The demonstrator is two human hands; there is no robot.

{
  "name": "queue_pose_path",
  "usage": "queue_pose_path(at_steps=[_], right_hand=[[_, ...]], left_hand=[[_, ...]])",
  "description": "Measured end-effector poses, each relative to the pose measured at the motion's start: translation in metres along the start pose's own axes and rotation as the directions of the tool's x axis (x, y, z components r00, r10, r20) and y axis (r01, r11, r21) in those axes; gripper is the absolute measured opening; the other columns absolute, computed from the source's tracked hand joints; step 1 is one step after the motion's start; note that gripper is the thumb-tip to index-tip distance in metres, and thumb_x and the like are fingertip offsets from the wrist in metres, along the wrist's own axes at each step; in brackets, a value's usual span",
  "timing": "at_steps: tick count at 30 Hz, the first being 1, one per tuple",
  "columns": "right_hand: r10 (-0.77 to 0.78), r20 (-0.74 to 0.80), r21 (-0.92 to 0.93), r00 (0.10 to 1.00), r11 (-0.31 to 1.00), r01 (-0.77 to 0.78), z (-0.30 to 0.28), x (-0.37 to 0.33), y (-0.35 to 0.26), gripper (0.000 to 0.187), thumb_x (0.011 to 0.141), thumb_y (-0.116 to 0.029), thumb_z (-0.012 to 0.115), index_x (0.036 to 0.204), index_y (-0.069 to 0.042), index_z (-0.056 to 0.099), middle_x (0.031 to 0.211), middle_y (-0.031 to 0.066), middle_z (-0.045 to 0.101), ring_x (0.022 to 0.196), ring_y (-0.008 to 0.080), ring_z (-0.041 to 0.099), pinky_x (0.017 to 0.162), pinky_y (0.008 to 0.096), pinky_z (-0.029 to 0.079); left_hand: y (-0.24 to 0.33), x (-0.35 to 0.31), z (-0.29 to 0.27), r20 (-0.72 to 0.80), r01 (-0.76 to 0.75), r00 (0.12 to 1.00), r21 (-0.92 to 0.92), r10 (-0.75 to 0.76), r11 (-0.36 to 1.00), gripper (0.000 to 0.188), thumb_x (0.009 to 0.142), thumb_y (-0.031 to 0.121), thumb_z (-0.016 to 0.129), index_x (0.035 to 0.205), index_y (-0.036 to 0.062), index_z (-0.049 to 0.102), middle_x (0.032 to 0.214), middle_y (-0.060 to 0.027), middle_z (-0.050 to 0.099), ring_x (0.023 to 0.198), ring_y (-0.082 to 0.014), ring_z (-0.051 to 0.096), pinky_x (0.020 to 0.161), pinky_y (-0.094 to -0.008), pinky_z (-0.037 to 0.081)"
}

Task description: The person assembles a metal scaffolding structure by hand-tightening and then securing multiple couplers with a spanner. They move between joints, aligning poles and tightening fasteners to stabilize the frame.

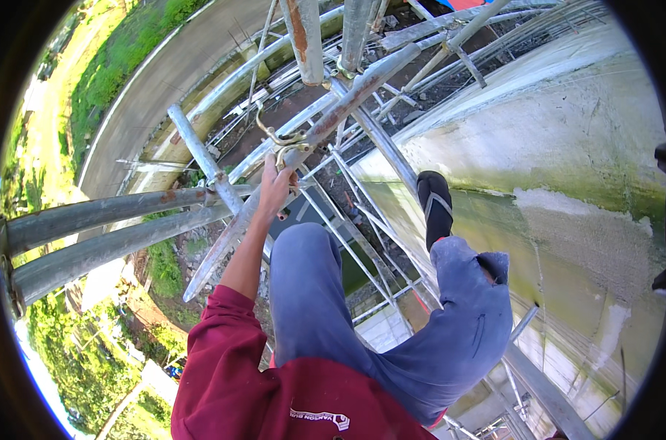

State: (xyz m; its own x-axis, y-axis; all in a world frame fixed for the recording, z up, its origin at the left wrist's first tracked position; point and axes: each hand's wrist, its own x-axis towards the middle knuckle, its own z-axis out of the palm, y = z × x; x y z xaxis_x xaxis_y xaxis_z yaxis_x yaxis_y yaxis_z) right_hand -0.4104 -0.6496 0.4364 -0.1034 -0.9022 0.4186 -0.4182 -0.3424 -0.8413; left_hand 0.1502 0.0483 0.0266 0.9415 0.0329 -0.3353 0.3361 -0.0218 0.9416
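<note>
My left hand (275,189) reaches up from a maroon sleeve and is closed at a brass-coloured scaffold clamp (287,141). The clamp sits on a grey, rust-marked scaffold pipe (362,89) that slants across in front of me, and one curved arm of it sticks up on the far side. Some fingertips are hidden by the pipe and clamp. My right hand does not show. My legs are bent and spread, and one foot in a black flip-flop (436,209) rests against a steel pipe (392,150) near the wall.
Two thick pipes (113,213) come in from the left, joined to a short cross pipe (201,150). Upright pipes (304,37) stand ahead. A stained concrete wall (538,147) rises on the right. Far below lie more scaffolding, a curved road (153,88) and greenery.
</note>
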Motion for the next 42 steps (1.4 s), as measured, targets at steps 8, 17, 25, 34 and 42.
queue_pose_path(at_steps=[8, 17, 25, 34, 42], right_hand=[[0.22, 0.326, -0.16, 0.919, 0.971, -0.175, 0.1, -0.102, 0.012, 0.024, 0.102, -0.027, 0.054, 0.108, -0.005, 0.058, 0.092, 0.0026, 0.057, 0.077, 0.0126, 0.052, 0.068, 0.0277, 0.041], [0.5, 0.639, -0.408, 0.584, 0.864, -0.294, 0.195, -0.195, 0.024, 0.02, 0.101, -0.026, 0.056, 0.102, -0.006, 0.055, 0.082, 0.0002, 0.052, 0.067, 0.0086, 0.048, 0.058, 0.0245, 0.038], [0.521, 0.831, -0.482, 0.193, 0.849, -0.218, 0.308, -0.254, 0.006, 0.02, 0.101, -0.026, 0.057, 0.096, -0.007, 0.052, 0.074, -0.0018, 0.048, 0.057, 0.005, 0.044, 0.05, 0.0217, 0.035], [0.237, 0.97, -0.231, -0.051, 0.841, -0.489, 0.614, -0.444, -0.006, 0.013, 0.092, -0.011, 0.07, 0.101, -0.003, 0.07, 0.065, -0.005, 0.048, 0.045, 0.0019, 0.036, 0.04, 0.023, 0.031], [0.436, 0.877, -0.48, -0.203, 0.821, -0.309, 0.709, -0.562, 0.033, 0.029, 0.097, -0.026, 0.068, 0.115, -0.004, 0.07, 0.095, 0.0126, 0.072, 0.048, 0.0075, 0.043, 0.04, 0.0253, 0.035]], left_hand=[[0.05, 0.058, 0.089, 0.352, 0.007, 0.932, 0.213, -0.084, 0.977, 0.02, 0.105, 0.026, 0.056, 0.103, 0.0076, 0.049, 0.07, 0.0009, 0.049, 0.061, -0.0088, 0.048, 0.057, -0.0293, 0.041], [0.014, 0.134, 0.184, 0.237, -0.214, 0.966, 0.501, 0.105, 0.839, 0.032, 0.1, 0.027, 0.056, 0.108, 0.0003, 0.04, 0.081, -0.0301, 0.062, 0.077, -0.0428, 0.064, 0.07, -0.0528, 0.047], [-0.041, 0.127, 0.182, 0.308, -0.345, 0.938, 0.814, 0.157, 0.466, 0.051, 0.088, 0.022, 0.068, 0.122, 0.0012, 0.037, 0.104, -0.0277, 0.063, 0.091, -0.0458, 0.066, 0.072, -0.0549, 0.055], [-0.108, 0.119, 0.213, -0.15, -0.129, 0.943, 0.661, 0.298, 0.74, 0.055, 0.078, 0.007, 0.071, 0.121, -0.0043, 0.038, 0.11, -0.0216, 0.048, 0.102, -0.039, 0.057, 0.083, -0.0431, 0.052], [-0.085, 0.121, 0.218, 0.054, 0.321, 0.934, -0.563, -0.354, 0.761, 0.071, 0.095, 0.057, 0.062, 0.139, 0.0033, 0.046, 0.132, -0.0086, 0.057, 0.122, -0.0246, 0.053, 0.112, -0.0425, 0.035]])
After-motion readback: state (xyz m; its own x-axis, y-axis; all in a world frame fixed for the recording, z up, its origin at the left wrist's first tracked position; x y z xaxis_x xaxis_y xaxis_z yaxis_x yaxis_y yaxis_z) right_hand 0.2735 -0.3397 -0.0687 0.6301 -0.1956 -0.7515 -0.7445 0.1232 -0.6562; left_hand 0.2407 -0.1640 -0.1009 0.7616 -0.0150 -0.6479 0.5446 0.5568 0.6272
